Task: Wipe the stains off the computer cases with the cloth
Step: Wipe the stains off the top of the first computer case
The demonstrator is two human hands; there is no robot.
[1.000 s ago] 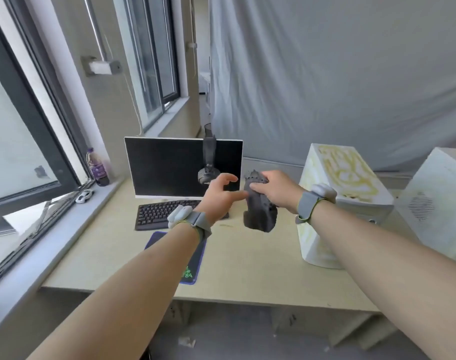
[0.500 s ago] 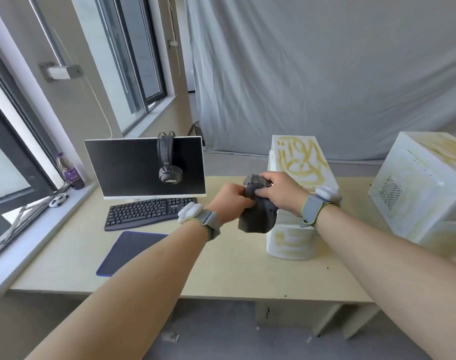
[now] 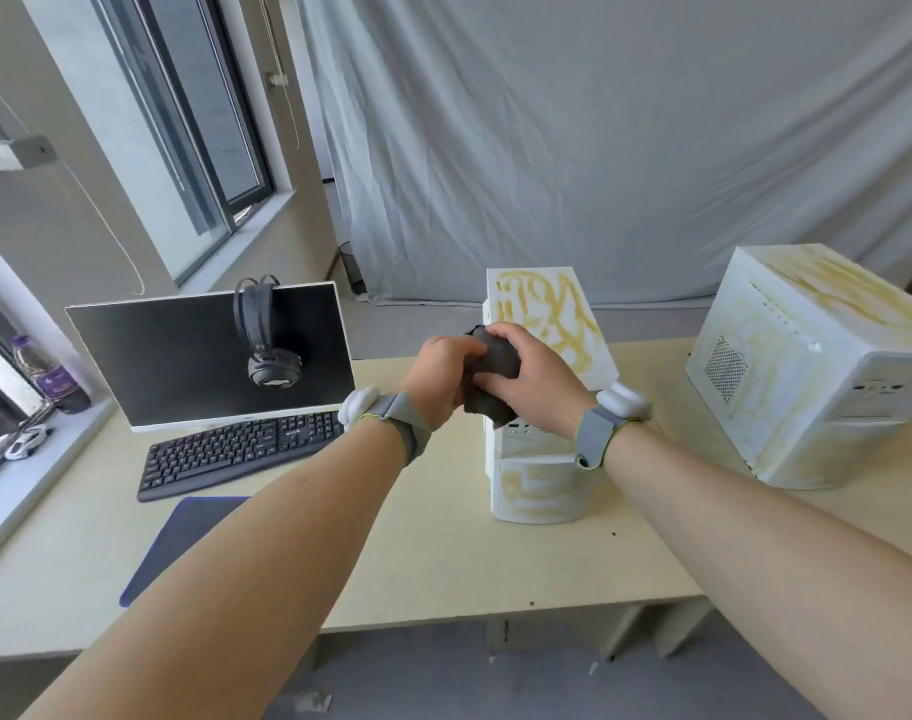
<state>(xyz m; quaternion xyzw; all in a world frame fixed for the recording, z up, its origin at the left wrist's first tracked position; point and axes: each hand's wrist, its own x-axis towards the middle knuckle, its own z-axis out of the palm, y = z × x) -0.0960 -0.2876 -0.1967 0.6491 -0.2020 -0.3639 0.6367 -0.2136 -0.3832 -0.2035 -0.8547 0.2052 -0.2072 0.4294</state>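
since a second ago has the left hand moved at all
Yes. The left hand has closed in on the cloth, and both now sit before the case, not the monitor.

Since a second ago the left hand point(image 3: 446, 379) has closed onto the dark cloth point(image 3: 490, 376) beside the right hand point(image 3: 529, 374), bunching it tighter between them.

The only readable lettering is a small, faint "AULA" on the upper edge of the black rectangular plastic keyboard point(image 3: 241, 454).

monitor point(image 3: 210, 361) behind keyboard point(image 3: 241, 454) at left, two cases point(image 3: 542, 480) point(image 3: 807, 387) at right
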